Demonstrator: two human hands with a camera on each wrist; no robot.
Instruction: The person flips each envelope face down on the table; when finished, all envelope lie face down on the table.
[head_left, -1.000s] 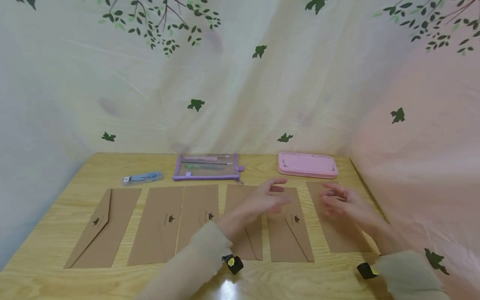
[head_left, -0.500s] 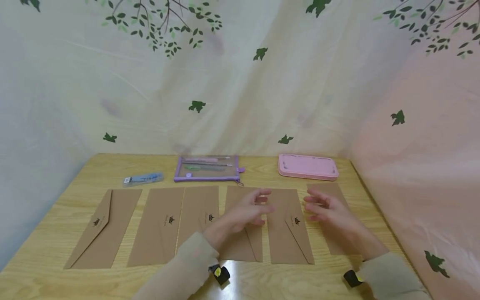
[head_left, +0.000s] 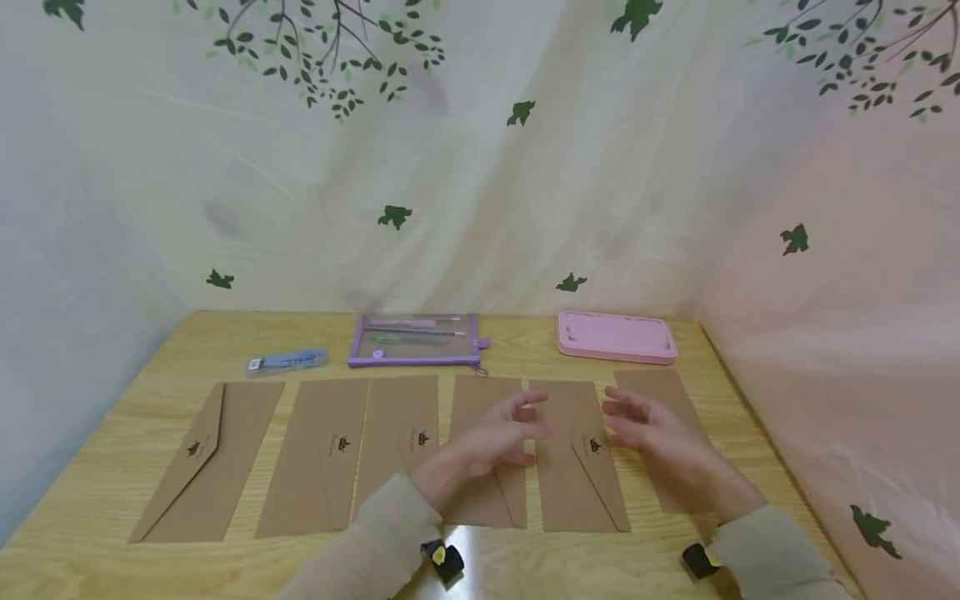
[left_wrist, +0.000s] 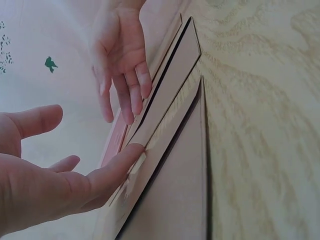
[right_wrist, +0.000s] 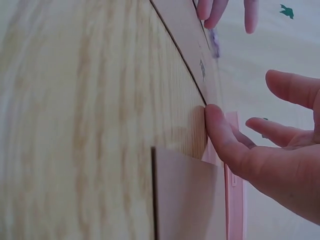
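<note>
Above the row of six flat brown paper envelopes (head_left: pixel 393 408), an open gap lies between the left grip (head_left: pixel 495 435) and the right grip (head_left: pixel 663 433), while the beige left sleeve (head_left: pixel 371 537) and beige right sleeve (head_left: pixel 776 546) bar the way on their outer sides. Behind the row, the clear pouch with purple edging (head_left: pixel 416 361) and the pink rectangular case (head_left: pixel 617 337) stand in the way, with a passage of bare wood-grained counter (head_left: pixel 521 343) between them as far as the pale leaf-printed cloth backdrop (head_left: pixel 480 183). A pinkish cloth side panel (head_left: pixel 840 333) closes off the right edge.
</note>
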